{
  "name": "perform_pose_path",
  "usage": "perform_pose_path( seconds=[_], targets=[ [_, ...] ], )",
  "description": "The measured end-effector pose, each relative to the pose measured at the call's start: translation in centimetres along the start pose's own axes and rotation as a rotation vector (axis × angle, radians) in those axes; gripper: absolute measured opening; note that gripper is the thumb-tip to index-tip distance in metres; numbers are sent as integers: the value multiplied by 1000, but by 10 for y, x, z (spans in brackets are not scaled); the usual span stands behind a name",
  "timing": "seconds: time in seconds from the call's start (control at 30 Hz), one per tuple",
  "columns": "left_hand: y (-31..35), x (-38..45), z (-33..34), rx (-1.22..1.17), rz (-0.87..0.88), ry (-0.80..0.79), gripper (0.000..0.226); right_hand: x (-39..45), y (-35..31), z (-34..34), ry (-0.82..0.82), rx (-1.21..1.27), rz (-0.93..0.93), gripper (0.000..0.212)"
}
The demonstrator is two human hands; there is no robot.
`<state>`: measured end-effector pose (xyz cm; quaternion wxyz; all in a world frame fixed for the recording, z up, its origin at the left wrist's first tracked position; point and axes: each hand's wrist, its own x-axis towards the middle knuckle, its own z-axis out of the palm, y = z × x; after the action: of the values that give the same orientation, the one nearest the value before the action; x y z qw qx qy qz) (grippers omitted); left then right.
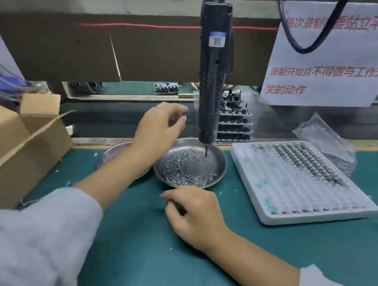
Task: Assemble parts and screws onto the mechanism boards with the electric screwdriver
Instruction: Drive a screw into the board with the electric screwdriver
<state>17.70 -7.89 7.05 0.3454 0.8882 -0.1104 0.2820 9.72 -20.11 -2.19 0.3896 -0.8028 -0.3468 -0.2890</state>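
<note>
the left hand (160, 127) hovers, fingers loosely spread, beside the hanging electric screwdriver (215, 75); its bit dips among screws (185, 167) in the dish (220, 163). the right hand (194, 211) curls on the worktop (146, 256), contents unclear. a careless knock could scatter screws.

Even, soft overhead light; no hard shadows on the green mat (134, 245). Dull sheen on the steel dish (218, 163) just beyond the right fingers. Left fingers (177, 119) smeared by motion blur. Whole frame soft, compression-muddy. Wide-angle bowing at edges; white sleeve (34, 240) and cardboard box (17, 142) out of focus.
</note>
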Motion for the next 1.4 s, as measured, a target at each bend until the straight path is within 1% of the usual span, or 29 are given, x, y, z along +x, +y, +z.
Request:
perform_pose_path(
  seconds=[0.03,0.1,0.2,0.27,0.3,0.33,0.43,0.57,0.63,0.73,0.77,0.83,0.87,0.93,1.0,1.1,1.2,1.27,1.33,1.4],
  targets=[
    [2,17,13,23,7,-59,23,0,2,0,16,8,4,27],
    [6,46,39,49,-23,-145,7,1,5,0,32,27,7,26],
    [11,74,71,3,-88,-284,31,2,8,-1,12,9,14,25],
    [13,83,85,-16,-96,-408,29,3,9,-1,13,7,24,22],
    [13,86,90,10,-101,-438,26,4,10,-2,28,7,20,21],
    [11,88,93,39,-107,-433,28,4,10,-2,44,4,14,21],
    [12,93,99,83,-127,-311,43,4,11,-1,63,-5,12,22],
    [28,91,97,195,-123,-203,42,5,13,1,62,31,58,21],
    [33,89,92,162,-137,-130,32,4,14,1,51,34,72,22],
    [38,81,72,136,-108,-7,6,3,13,0,40,62,96,27],
    [38,77,63,128,-106,35,7,3,13,0,51,73,99,27],
    [32,65,39,74,-134,125,24,2,13,0,74,75,100,28],
    [27,55,26,38,-145,174,27,2,12,0,79,80,107,28],
    [16,28,-3,-26,-172,249,26,2,11,-1,80,108,139,30],
    [6,-8,-31,-74,-184,288,23,1,10,-2,90,130,173,31],
    [3,-74,-62,-39,-159,269,25,-1,10,-4,130,142,191,32],
    [6,-139,-80,72,-121,182,25,-1,8,-5,133,166,232,36],
    [7,-171,-85,193,-50,89,30,-1,7,-6,147,188,266,38],
    [6,-192,-85,288,61,21,33,0,6,-11,180,197,283,36],
    [5,-202,-79,276,136,-37,32,2,7,-16,224,187,290,29]
  ],
)
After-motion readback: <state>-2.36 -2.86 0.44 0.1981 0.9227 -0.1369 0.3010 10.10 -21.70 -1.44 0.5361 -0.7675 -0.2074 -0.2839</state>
